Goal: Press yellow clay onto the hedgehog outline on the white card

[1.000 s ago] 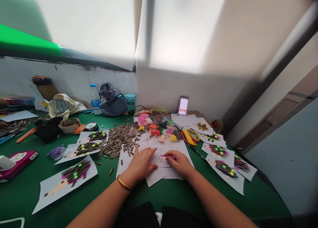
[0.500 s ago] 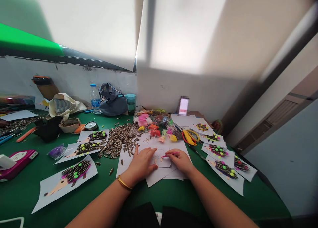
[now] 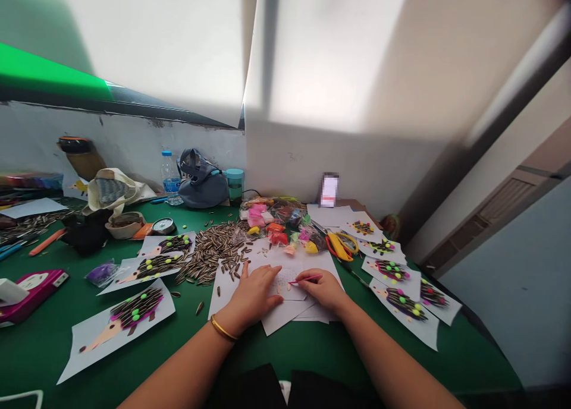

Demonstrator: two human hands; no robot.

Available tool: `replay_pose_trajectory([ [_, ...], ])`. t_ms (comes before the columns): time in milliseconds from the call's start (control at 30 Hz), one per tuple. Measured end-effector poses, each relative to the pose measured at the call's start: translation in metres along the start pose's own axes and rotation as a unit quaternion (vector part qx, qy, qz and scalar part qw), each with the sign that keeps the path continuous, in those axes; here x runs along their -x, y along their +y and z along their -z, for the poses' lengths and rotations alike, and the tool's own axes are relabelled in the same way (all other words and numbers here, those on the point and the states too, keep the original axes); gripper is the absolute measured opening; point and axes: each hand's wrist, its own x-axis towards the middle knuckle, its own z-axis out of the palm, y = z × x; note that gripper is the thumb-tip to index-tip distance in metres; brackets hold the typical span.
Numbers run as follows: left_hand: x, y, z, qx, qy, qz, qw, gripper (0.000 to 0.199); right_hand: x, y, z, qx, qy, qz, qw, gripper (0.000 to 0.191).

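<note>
Between my hands a small white sheet [image 3: 292,293] lies on larger papers, bearing a drawn outline with small peach-coloured clay pieces. My left hand [image 3: 254,293] rests flat on the paper's left side, fingers spread, holding nothing. In a pinch, my right hand [image 3: 325,289] holds a slim pink pen-like tool [image 3: 307,279], its tip at a peach piece on the sheet. Part of the drawing is hidden by my fingers. A heap of striped sunflower seeds [image 3: 214,248] lies just beyond my left hand. Bags of coloured modelling clay [image 3: 276,230] sit behind the paper.
Seed-covered hedgehog pictures lie on both sides, one at left [image 3: 120,326] and one at right [image 3: 404,308]. Yellow-handled scissors [image 3: 341,247] are beyond my right hand. A water bottle [image 3: 170,180], a grey-blue bag [image 3: 203,189] and a phone [image 3: 329,190] stand by the wall.
The pink tool's tip has shifted very slightly left and down, with small finger movement in my right hand. My left hand stays in place.
</note>
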Motion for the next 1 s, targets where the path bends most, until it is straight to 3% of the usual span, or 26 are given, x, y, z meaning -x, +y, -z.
replay_pose_trajectory([
  [800,0.001,0.003,0.003,0.007,-0.008,0.006,1.0,0.065,-0.015,-0.008,0.011,0.015,-0.063,0.055,0.996,0.017],
  [1000,0.0,0.003,0.004,0.008,-0.014,0.011,1.0,0.065,-0.015,-0.008,0.009,0.003,-0.04,0.045,0.998,0.018],
])
